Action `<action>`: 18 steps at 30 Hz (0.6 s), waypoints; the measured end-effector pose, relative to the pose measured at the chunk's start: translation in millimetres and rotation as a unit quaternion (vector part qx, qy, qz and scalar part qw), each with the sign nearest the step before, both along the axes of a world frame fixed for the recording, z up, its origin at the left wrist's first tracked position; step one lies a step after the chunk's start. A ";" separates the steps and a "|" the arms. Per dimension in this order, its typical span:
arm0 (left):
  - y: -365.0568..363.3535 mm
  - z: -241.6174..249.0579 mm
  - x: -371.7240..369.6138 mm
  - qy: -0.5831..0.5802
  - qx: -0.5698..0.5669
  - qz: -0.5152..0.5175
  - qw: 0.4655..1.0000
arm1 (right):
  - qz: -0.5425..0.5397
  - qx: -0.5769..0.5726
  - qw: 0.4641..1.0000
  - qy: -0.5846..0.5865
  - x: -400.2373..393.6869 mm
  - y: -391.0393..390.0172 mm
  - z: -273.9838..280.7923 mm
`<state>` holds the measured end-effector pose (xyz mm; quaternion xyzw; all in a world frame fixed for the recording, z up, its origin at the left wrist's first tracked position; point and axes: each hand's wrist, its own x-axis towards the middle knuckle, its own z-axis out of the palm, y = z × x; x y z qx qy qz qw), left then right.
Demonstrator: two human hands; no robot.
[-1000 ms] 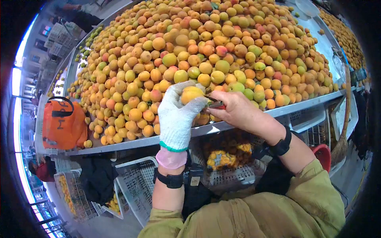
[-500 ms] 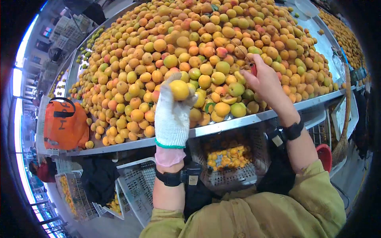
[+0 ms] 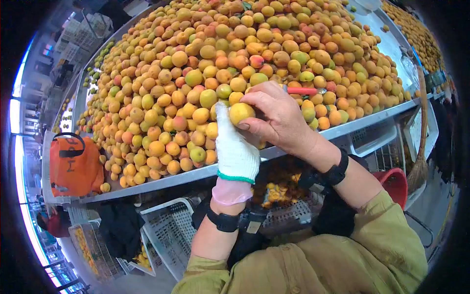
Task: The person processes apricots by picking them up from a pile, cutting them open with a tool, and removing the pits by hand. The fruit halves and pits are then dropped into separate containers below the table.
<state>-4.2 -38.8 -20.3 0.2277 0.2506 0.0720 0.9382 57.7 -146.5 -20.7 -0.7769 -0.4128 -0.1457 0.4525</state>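
Observation:
My left hand (image 3: 236, 152), in a white knitted glove with a green hem, is closed around a yellow apricot (image 3: 242, 113). The bare fingers and thumb of my right hand (image 3: 284, 117) pinch the same apricot from the right. Just beyond my right knuckles a red-handled tool (image 3: 302, 90) lies level across the fruit; its working end is hidden behind the hand, and whether any finger still holds it I cannot make out. Both hands are above the near edge of a large apricot heap (image 3: 161, 98).
The heap rests on a metal table with a raised front rim (image 3: 147, 185). An orange bag (image 3: 76, 166) stands at the left. Below are a crate (image 3: 289, 213) with yellow fruit pieces, an empty white crate (image 3: 171, 230) and a red bucket (image 3: 393, 186). A broom (image 3: 420, 169) leans at the right.
My right hand has come left and down from the heap to the apricot in my left hand. The red-handled tool, earlier in my right fingers, now points sideways behind that hand. The view has shifted slightly.

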 end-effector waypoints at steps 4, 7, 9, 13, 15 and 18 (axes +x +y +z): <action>1.1 -26.8 -2.6 -0.056 0.572 0.096 0.812 | -0.008 0.012 0.999 0.030 -5.0 -0.8 -1.5; 0.1 -31.3 -1.6 -0.029 0.709 0.168 0.684 | 0.005 0.013 0.998 0.069 -11.2 0.2 2.2; 3.6 -35.8 -5.4 -0.038 0.735 0.170 0.655 | 0.011 0.017 0.996 0.081 -14.9 -0.8 5.0; -6.4 -33.3 -4.1 -0.085 0.572 0.177 0.797 | 0.011 0.021 0.994 0.106 -17.0 -3.0 7.2; -13.4 -27.4 -6.5 -0.087 0.435 0.162 0.882 | 0.010 0.033 0.993 0.116 -16.8 -2.7 6.2; -24.4 -21.6 -2.1 -0.058 0.537 0.195 0.819 | 0.000 0.075 0.984 0.162 -19.6 -0.6 4.8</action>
